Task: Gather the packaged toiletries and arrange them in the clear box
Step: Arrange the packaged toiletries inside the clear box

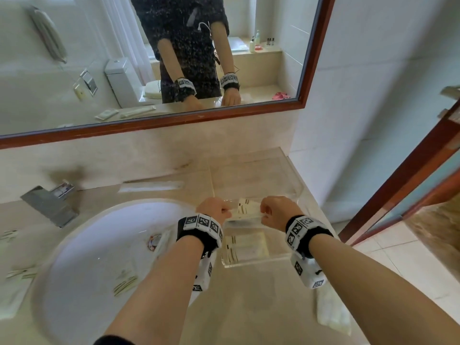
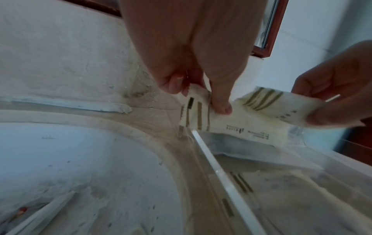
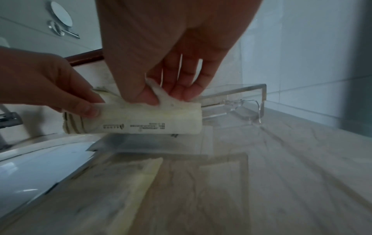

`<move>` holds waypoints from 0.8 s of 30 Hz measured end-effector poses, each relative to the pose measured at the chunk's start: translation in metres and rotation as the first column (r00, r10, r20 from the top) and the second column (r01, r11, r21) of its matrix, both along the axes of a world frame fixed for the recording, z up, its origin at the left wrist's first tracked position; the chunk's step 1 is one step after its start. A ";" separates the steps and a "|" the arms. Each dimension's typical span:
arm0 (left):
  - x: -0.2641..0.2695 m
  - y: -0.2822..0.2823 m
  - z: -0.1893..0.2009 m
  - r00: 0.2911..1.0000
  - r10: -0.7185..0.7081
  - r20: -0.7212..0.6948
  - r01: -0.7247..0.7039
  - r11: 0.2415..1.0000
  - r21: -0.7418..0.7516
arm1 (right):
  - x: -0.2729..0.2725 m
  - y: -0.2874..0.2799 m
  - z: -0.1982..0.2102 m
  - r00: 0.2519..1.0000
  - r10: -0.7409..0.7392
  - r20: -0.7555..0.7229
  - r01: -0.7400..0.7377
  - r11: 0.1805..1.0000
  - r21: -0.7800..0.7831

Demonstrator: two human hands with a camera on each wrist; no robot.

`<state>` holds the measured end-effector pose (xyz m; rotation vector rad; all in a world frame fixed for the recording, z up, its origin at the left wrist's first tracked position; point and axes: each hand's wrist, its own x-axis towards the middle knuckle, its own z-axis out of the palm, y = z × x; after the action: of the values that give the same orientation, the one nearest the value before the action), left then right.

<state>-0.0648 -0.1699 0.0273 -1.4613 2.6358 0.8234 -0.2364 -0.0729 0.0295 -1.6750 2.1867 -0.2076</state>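
Both hands hold one white packet (image 1: pixel 249 209) with olive stripes just above the clear box (image 1: pixel 296 192), which stands on the counter right of the sink. My left hand (image 1: pixel 224 212) pinches the packet's left end between thumb and fingers (image 2: pixel 219 105). My right hand (image 1: pixel 265 212) pinches its right end (image 3: pixel 153 97). In the wrist views the packet (image 2: pixel 241 125) (image 3: pixel 151 120) hangs level over the box wall (image 2: pixel 223 176). A second flat packet (image 1: pixel 249 247) lies on the box floor at the near end (image 3: pixel 128 182).
The white sink basin (image 1: pixel 94 245) holds a striped packet (image 1: pixel 125 282). A chrome tap (image 1: pixel 49 204) stands behind it. A long thin packet (image 1: pixel 151 186) lies by the back wall, more packets (image 1: pixel 21 272) at far left. A white cloth (image 1: pixel 333 313) and a brown door (image 1: pixel 410 185) are right.
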 end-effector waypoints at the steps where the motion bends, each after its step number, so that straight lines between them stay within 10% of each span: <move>1: 0.002 0.003 -0.001 1.000 -0.001 -0.009 0.001 1.000 -0.004 | 0.002 0.005 0.000 1.000 -0.004 0.016 0.004 0.999 0.038; 13: -0.010 0.005 0.003 0.997 -0.023 -0.078 0.018 0.997 -0.074 | 0.032 0.032 -0.017 0.993 0.103 0.064 -0.117 0.953 0.281; 24: -0.018 0.008 -0.013 0.976 -0.207 0.064 0.216 0.952 -0.217 | 0.018 0.025 -0.019 0.942 -0.274 0.194 0.236 0.952 0.195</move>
<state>-0.0827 -0.1622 0.0141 -1.1865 2.8648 0.4871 -0.2179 -0.0483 0.0110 -1.2128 2.1802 -0.2547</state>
